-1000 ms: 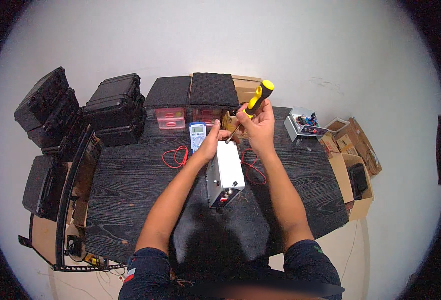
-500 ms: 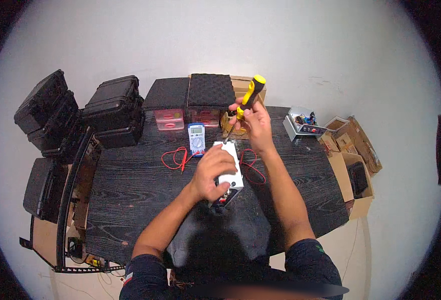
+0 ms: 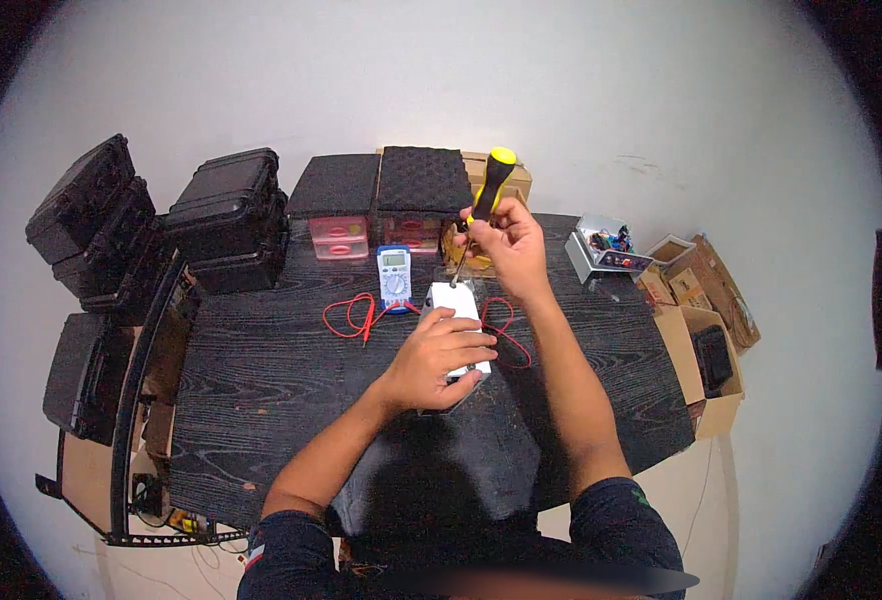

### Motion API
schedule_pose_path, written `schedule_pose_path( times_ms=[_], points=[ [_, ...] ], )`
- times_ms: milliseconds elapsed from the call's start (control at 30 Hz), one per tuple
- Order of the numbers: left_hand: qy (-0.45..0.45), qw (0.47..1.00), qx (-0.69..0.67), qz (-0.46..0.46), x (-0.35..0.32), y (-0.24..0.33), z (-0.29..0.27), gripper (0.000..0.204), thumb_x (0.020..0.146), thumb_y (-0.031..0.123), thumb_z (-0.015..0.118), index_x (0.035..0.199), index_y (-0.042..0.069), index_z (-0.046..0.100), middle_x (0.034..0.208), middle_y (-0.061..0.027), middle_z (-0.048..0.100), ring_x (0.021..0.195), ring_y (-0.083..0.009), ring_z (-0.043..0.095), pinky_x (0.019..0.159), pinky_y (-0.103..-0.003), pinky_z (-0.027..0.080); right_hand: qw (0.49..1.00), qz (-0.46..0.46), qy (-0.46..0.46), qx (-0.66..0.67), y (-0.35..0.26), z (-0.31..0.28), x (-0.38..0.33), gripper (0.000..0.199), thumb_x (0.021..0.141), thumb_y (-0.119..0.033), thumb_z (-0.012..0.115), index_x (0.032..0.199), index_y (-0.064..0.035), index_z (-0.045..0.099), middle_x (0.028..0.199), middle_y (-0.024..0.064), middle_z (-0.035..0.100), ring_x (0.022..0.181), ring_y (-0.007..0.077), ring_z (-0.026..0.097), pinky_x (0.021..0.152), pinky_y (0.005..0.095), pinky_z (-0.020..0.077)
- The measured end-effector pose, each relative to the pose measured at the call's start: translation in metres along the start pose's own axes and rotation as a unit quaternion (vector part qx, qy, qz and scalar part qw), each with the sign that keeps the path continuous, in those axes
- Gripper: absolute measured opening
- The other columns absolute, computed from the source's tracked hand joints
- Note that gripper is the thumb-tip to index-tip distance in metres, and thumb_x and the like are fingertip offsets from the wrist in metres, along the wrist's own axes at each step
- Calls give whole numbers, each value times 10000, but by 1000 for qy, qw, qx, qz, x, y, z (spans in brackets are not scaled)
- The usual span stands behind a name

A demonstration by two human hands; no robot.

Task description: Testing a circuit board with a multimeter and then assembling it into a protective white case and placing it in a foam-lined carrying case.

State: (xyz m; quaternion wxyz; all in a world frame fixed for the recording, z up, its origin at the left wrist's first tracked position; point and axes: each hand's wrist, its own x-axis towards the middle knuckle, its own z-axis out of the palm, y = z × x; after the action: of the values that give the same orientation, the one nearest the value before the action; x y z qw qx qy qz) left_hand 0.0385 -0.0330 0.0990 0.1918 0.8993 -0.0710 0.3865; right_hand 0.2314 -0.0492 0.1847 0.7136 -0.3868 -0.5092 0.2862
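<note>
On the black table (image 3: 261, 400), seen from the head camera, a white metal box (image 3: 454, 297) sits near the middle, in front of the person. The left hand (image 3: 431, 358) lies over its near half, fingers slightly spread across the top, thumb set apart toward the near end. The right hand (image 3: 517, 252) pinches the lower handle of a yellow-and-black screwdriver (image 3: 494, 187) between thumb and curled fingers; the exact finger contact is partly hidden. The tool leans, its tip down at a dark spot on the box's far end. Just beyond, left, stands a blue-rimmed multimeter (image 3: 395, 275).
</note>
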Motion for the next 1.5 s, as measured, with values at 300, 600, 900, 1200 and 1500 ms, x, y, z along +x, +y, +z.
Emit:
schedule_pose_path(
  times_ms=[300, 600, 900, 1200, 1500],
  points=[
    [19, 1000, -4, 13, 2, 4, -1, 335, 807, 163, 739, 1133, 87, 754, 1180, -71, 740, 1203, -288, 641, 1063, -539, 423, 995, -91, 46, -10, -3, 0, -4, 236, 1036, -120, 627, 1226, -13, 537, 1151, 121, 676, 822, 150, 722, 630, 246, 553],
    [11, 1000, 2, 15, 1, -2, 1, 401, 774, 174, 693, 1161, 93, 758, 1182, -66, 729, 1197, -302, 627, 1036, -546, 418, 993, -74, -45, 79, -37, -8, -88, 473, 1058, -328, 595, 1372, 8, 481, 1143, 162, 680, 770, 212, 702, 585, 239, 486],
    [14, 999, 27, 14, 4, 1, 3, 322, 766, 168, 731, 1071, 67, 751, 1134, -78, 733, 1173, -309, 638, 1021, -555, 438, 987, -96, -48, 119, -38, -9, -114, 431, 1067, -276, 575, 1372, 6, 462, 1174, 182, 656, 830, 202, 696, 642, 246, 486],
    [30, 999, 28, 19, 5, 1, 4, 292, 738, 139, 755, 1019, 61, 746, 1115, -81, 728, 1176, -307, 636, 1010, -525, 455, 990, -99, -32, 100, -38, -4, -117, 431, 999, -220, 702, 1292, 6, 483, 1166, 185, 653, 849, 204, 718, 624, 268, 535],
    [-44, 998, 30, 36, 10, -3, -8, 342, 696, 220, 799, 986, 69, 699, 1160, -85, 677, 1130, -316, 611, 950, -505, 436, 992, -5, -76, 101, -45, -8, -110, 447, 975, -305, 717, 1219, 43, 579, 1129, 195, 674, 861, 277, 749, 585, 291, 592]
  ],
)
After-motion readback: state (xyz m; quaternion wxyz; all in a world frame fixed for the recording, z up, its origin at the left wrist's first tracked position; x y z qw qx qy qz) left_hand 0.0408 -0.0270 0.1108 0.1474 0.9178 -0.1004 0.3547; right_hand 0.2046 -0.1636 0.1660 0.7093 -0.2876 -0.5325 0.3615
